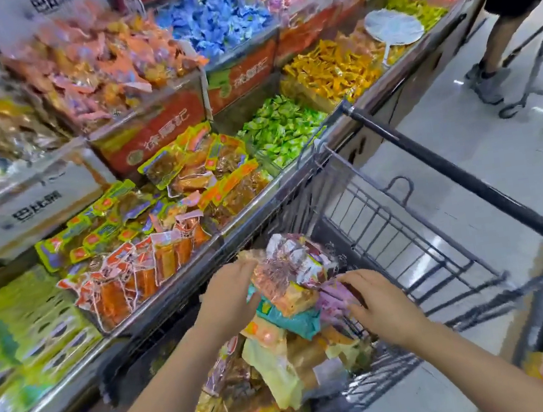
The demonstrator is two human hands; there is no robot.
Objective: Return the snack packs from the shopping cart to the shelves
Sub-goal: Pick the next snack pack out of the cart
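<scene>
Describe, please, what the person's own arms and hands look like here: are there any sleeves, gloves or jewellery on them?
Both forearms are bare as far as the frame shows, with no sleeve edge in view. The left hand and the right hand wear no gloves. No watch, bracelet or ring is visible on either, though motion blur softens fine detail.

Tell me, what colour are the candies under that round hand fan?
Yellow and orange wrappers, lying under the pale fan; the head view shows them.
</scene>
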